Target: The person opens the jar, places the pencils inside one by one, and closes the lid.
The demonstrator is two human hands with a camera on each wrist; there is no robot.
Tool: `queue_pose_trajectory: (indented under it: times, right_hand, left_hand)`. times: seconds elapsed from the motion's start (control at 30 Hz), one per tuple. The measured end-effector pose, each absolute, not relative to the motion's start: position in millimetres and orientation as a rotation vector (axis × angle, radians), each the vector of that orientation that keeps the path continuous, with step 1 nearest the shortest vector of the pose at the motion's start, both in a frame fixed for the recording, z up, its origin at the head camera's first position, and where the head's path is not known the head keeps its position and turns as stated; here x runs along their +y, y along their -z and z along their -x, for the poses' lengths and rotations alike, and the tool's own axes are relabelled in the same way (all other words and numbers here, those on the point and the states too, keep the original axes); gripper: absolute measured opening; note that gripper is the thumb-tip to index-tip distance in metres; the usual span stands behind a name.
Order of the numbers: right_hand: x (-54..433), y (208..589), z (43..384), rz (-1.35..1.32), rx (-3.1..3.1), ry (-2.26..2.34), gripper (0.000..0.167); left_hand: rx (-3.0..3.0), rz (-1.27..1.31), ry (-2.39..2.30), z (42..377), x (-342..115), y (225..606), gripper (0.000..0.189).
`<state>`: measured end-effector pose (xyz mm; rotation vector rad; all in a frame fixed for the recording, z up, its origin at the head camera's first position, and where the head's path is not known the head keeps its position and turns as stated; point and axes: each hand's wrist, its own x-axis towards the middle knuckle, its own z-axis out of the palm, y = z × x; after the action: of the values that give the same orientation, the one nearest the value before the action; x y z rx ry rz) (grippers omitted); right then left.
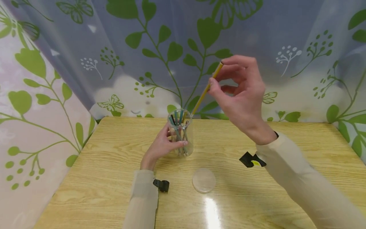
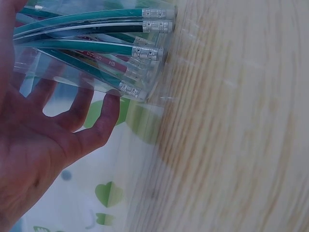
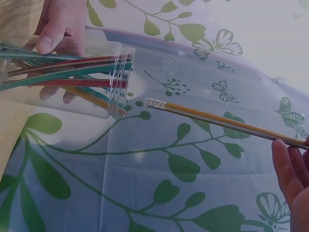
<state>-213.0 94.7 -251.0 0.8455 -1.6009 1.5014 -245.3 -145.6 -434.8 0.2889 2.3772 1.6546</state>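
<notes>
A clear plastic jar (image 1: 190,140) stands on the table, holding several pencils (image 3: 91,70) in green, red and yellow. My left hand (image 1: 162,144) grips the jar from its left side, thumb across the front and fingers behind. In the left wrist view the pencils' metal ferrules (image 2: 147,53) point down at the jar's base. Up and to the right of the jar, my right hand (image 1: 243,86) pinches a yellow pencil (image 1: 206,90) between thumb and fingers. That pencil slants, its ferrule end (image 3: 157,104) lowest and just outside the jar's open mouth.
A round clear lid (image 1: 204,180) lies flat on the wood-grain table (image 1: 108,178), in front of the jar. Behind the table's far edge hangs a curtain (image 1: 160,73) with green leaves and butterflies. Each sleeve carries a small black device near the wrist.
</notes>
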Motion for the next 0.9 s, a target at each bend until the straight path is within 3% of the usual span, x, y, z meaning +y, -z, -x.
queue_pose_trajectory:
  times: [0.37, 0.9]
  right_hand:
    - [82, 259, 233, -1.022, -1.778, -1.322, 0.035]
    - [69, 290, 242, -1.049, -2.093, -1.233, 0.035]
  left_hand:
    - [2.379, -0.339, -1.677, 246, -145, 434, 0.09]
    - [2.369, -0.331, -1.68, 245, -145, 434, 0.087]
